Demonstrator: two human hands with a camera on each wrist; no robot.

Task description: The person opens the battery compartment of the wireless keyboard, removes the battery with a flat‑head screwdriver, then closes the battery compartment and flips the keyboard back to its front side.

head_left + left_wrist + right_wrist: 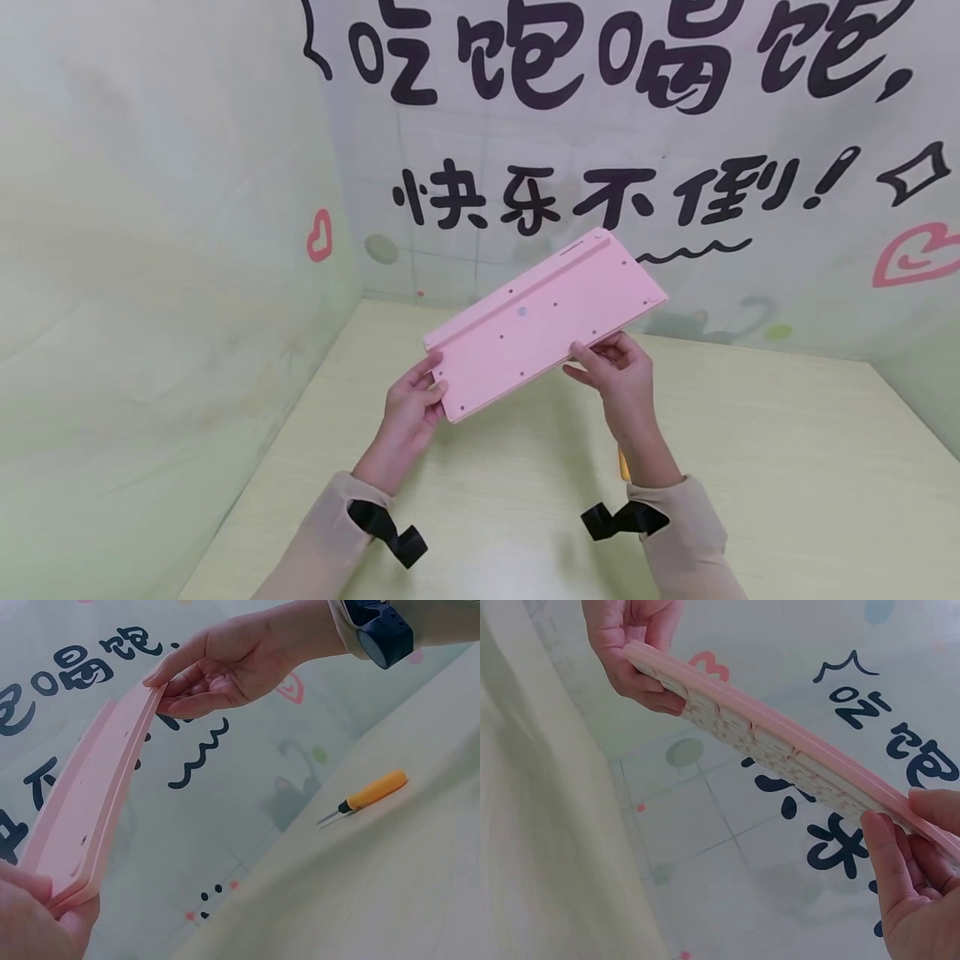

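A pink keyboard [540, 325] is held up above the table, tilted, with its screw-dotted underside toward the head camera. Its pale keys [742, 739] show on the other face in the right wrist view. My left hand [411, 402] grips the lower left end, thumb on the underside. Along the near long edge, my right hand [621, 377] pinches the keyboard between thumb and fingers. A screwdriver [379, 790] with an orange handle lies on the table; in the head view my right forearm hides most of it.
The pale wooden table [480, 517] spreads below both hands. Behind it hangs a white backdrop [525, 258] with black lettering and pink hearts. A pale green-white side sheet [165, 250] stands along the left edge. Each wrist carries a black strap-mounted camera [386, 529].
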